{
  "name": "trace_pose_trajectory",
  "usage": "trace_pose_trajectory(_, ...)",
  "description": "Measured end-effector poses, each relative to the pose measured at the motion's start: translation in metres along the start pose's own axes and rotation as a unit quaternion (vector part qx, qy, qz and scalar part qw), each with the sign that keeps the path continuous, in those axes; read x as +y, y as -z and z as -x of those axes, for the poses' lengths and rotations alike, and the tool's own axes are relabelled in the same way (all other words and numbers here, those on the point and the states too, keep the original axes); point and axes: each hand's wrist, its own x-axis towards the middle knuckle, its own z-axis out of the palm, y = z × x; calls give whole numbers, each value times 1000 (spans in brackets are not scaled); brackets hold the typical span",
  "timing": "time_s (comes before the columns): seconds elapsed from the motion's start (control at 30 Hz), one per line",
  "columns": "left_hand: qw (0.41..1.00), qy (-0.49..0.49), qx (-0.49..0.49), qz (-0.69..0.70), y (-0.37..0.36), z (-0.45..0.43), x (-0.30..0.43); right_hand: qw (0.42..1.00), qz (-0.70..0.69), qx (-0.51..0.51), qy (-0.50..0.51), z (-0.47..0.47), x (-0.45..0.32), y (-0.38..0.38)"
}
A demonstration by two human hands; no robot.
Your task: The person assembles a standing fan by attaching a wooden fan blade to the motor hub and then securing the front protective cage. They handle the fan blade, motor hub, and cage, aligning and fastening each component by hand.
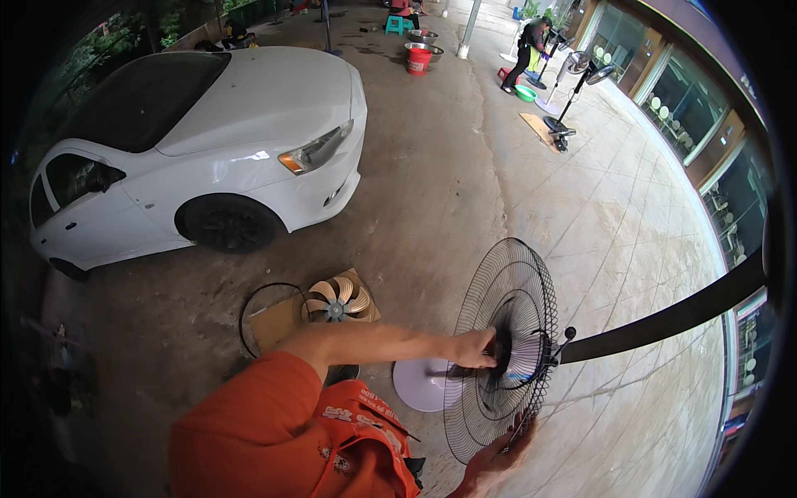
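Note:
A round black wire fan guard (464, 299) stands upright, mounted on a pedestal fan. My left hand (478, 348) reaches to the middle of the guard, fingers curled round a dark, blurred thing (507, 342) whose kind I cannot tell. At the guard's lower edge is my right hand (507, 445), gripping the wire rim, partly hidden by the mesh. Below and behind the guard shows a pale lilac round base (420, 386). To the left, a fan blade (336, 305) lies on a cardboard sheet (271, 320), beside a thin black ring (243, 320).
A white car (249, 149) is parked at the left. Farther off, a person (529, 46) bends by several pedestal fans (576, 87) and a green basin (525, 93). A red bucket (419, 62) stands beside metal basins (439, 48). A dark curved bar (672, 320) extends right of the guard.

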Motion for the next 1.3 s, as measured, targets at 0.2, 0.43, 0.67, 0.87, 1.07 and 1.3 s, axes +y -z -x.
trace_pose_trajectory(0.2, 922, -183, 35, -341, 2, 10, -5, 998, 63, 16, 20, 3, -5, -3)
trace_pose_trajectory(0.43, 973, 191, -78, 99, 22, -1, 29, 999, 28, 17, 21, 2, 0, 1)
trace_pose_trajectory(0.67, 995, 1, -48, -91, 13, 1, 14, 999, -10, -2, 37, -5, -15, 5)
trace_pose_trajectory(0.87, 941, -170, -7, -292, 10, 14, 2, 998, -24, -40, 43, -5, -30, 5)
trace_pose_trajectory(1.07, 987, -19, -1, -161, 13, 5, 7, 998, 2, -28, 60, -7, -18, 9)
trace_pose_trajectory(1.3, 956, -69, -17, -284, 11, 20, 30, 995, -9, -94, 14, -8, -16, 17)
